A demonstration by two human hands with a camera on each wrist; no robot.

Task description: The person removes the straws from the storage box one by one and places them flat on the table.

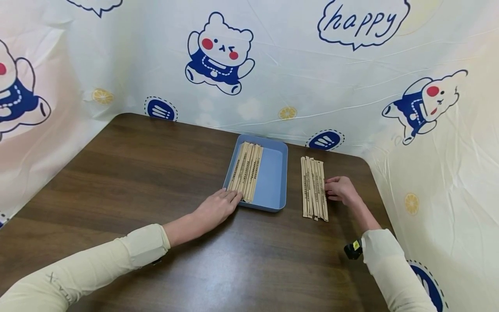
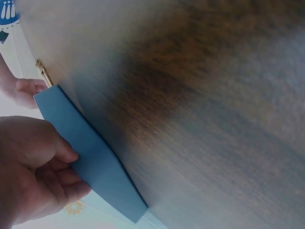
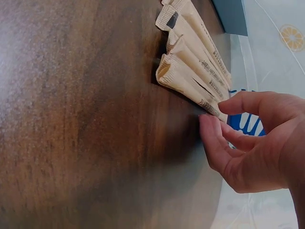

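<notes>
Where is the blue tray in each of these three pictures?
Head: tray just right of centre, near the table's far edge.
Left wrist: lower left, its outer wall showing.
Right wrist: top edge, right of centre; only a part shows.
Shared landmark: right hand, at right in head, left edge in left wrist, lower right in right wrist.

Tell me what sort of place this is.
Probably a screened-off tabletop workspace: a wood-grain table, a cartoon-printed sheet hanging along its far edge, and a blue tray holding slim paper packets.
</notes>
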